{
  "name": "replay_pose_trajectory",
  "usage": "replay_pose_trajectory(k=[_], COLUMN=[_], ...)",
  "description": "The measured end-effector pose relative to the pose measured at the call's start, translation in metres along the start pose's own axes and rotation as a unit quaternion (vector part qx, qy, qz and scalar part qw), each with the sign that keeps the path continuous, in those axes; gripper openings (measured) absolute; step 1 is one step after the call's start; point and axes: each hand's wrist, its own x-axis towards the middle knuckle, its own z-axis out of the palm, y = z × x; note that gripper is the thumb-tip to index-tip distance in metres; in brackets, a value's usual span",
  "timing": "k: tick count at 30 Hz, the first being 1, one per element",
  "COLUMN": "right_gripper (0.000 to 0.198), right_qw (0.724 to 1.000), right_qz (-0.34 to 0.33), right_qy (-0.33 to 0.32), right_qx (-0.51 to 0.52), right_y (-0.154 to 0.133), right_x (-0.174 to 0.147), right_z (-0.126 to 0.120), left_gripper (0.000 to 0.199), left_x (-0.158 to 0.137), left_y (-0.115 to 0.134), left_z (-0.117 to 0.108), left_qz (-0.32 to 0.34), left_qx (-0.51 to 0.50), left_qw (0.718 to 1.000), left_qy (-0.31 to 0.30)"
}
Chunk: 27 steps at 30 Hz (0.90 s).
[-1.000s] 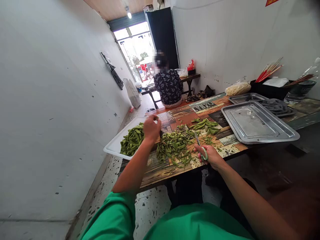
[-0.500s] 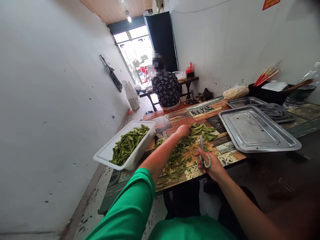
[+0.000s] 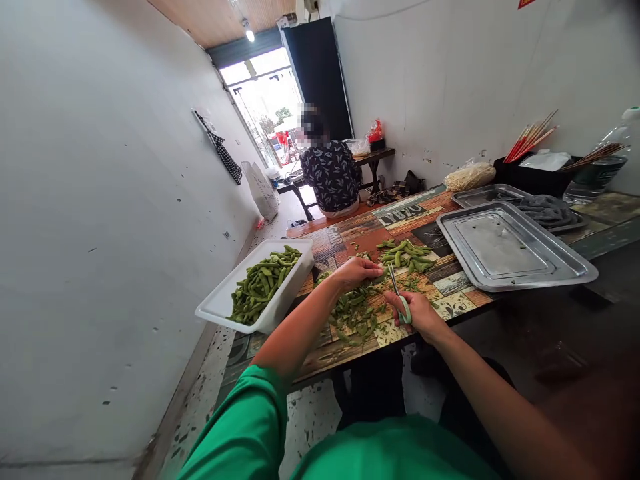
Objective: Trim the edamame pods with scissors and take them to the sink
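— Where's the pod against the blades?

— The left hand (image 3: 356, 271) pinches an edamame pod (image 3: 381, 270) near the table's (image 3: 350, 235) front edge, its long axis running left to right, its free tip pointing right at the scissors (image 3: 399, 295).

— And the scissors?

— The right hand (image 3: 417, 313) is closed round the green handles, blades pointing away toward the far edge, just right of the pod (whether the blades are parted I can't tell).

— Which hand is nearer the uncut heap (image 3: 406, 255)?

— The left; the white tub (image 3: 223, 303) overhangs the table's left edge.
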Motion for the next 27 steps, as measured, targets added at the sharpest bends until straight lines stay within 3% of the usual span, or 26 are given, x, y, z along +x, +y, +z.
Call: replay_pose_trajectory(k=[5,8,12,15,19,27], right_gripper=[0.055,0.055,0.053,0.052,0.049,0.043], right_qw=[0.995,0.991,0.990,0.997,0.999,0.997], right_qz=[-0.028,-0.058,-0.063,-0.015,0.037,0.069], right_qy=[-0.017,-0.026,-0.045,-0.024,-0.023,-0.014], right_qx=[-0.098,-0.118,-0.122,-0.065,0.027,0.036], right_y=[-0.011,-0.013,-0.006,-0.001,-0.002,-0.010], right_x=[-0.010,-0.015,-0.014,-0.012,-0.017,-0.018], right_z=[0.007,0.009,0.012,0.015,0.021,0.020], left_gripper=[0.038,0.036,0.032,0.029,0.026,0.020], left_x=[-0.027,-0.034,-0.042,-0.045,-0.046,-0.047], left_y=[0.002,0.003,0.002,0.001,-0.005,-0.013], left_z=[-0.005,-0.011,-0.012,-0.006,0.006,0.020], left_qz=[-0.003,-0.001,-0.046,-0.050,-0.008,0.010], left_qx=[0.002,0.013,-0.025,-0.127,-0.240,-0.306], left_qw=[1.000,0.999,0.996,0.990,0.970,0.946], left_qy=[-0.025,-0.048,-0.077,-0.039,0.035,0.109])
